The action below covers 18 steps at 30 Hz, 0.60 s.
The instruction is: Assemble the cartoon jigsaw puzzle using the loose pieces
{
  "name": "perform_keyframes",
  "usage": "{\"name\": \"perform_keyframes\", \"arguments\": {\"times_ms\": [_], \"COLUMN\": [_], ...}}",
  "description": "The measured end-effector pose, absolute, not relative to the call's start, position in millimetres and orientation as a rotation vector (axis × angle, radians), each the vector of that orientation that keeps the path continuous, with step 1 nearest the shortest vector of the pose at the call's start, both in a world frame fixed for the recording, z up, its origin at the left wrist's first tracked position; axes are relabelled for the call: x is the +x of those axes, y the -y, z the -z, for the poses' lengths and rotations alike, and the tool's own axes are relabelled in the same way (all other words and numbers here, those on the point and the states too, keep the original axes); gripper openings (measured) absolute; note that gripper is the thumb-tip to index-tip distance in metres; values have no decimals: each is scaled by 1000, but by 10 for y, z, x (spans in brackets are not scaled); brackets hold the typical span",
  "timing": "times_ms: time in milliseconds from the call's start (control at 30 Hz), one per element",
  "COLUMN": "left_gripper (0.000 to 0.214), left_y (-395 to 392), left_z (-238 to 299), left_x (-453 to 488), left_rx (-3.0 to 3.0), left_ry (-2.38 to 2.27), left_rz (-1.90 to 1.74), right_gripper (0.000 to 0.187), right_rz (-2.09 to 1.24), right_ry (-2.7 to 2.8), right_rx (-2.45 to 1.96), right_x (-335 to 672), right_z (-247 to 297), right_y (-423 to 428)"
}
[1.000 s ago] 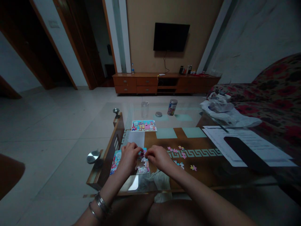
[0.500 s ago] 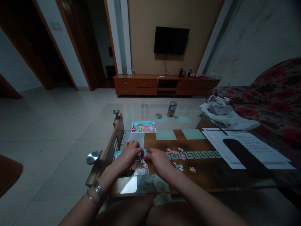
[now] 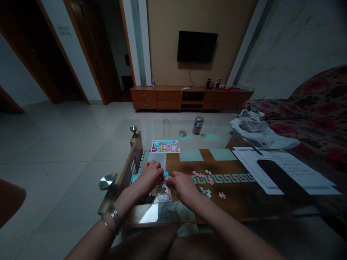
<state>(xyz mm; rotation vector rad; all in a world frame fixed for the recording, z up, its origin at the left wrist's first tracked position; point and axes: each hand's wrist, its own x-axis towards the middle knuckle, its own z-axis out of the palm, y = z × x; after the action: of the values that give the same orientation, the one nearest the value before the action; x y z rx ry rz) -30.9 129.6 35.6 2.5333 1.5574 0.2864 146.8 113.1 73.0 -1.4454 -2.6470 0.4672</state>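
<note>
A partly assembled jigsaw puzzle (image 3: 164, 197) lies on the glass coffee table, its left and upper parts covered by my left hand (image 3: 152, 175). My left fingers bend down onto the puzzle's upper right side and press together. From the right, my right hand (image 3: 180, 183) meets the same edge, thumb and fingertips pinched at a puzzle piece (image 3: 165, 180). Its outline is mostly hidden by the fingers. Several loose puzzle pieces (image 3: 208, 193) lie to the right of my right hand. Beyond the hands is a colourful cartoon picture card (image 3: 166, 146).
A clear jar (image 3: 167, 128), a round metal lid (image 3: 182, 133) and a printed can (image 3: 198, 125) stand farther back. At the right are papers (image 3: 282, 169), a dark elongated object (image 3: 282, 180) and a plastic bag (image 3: 262, 131). The glass table's front edge (image 3: 230, 219) runs below my forearms.
Both hands stay at the puzzle's upper right edge. My left hand and wrist have shifted very slightly; the loose pieces lie as before.
</note>
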Motion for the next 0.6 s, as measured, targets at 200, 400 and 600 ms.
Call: {"name": "perform_keyframes", "arguments": {"times_ms": [200,400,600], "left_gripper": [9,13,16], "left_y": [-1240,-1238,-1263], "left_z": [-317,-289,-349], "left_x": [-328,-342,-301], "left_rx": [2509,2545,2612], "left_ry": [-1651,-1629,-1495], "left_rz": [-298,-303,-308], "right_gripper": [25,25,23], "right_rz": [-465,-453,-408], "right_ry": [2661,2644,2671], "right_rx": [-1431,-1433,-1429], "right_x": [1471,1463,1472], "right_z": [-753,-767,-729], "right_y": [-1118,-1106,-1120]}}
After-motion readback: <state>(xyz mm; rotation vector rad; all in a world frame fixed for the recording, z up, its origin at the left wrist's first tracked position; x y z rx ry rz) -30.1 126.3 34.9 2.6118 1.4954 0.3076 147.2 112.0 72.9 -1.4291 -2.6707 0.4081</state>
